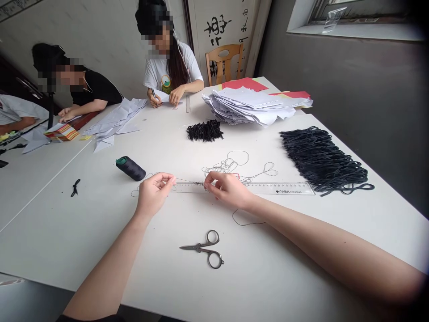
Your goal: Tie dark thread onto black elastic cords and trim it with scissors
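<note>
My left hand and right hand pinch dark thread, centre frame. This piece looks unfinished: loose coils lie untidied beyond; bunched looped cords at right look done.

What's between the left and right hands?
Head view: a thin dark thread spans the gap between left hand and right hand, with a small dark tuft near the right one; the clear ruler also shows there.
</note>
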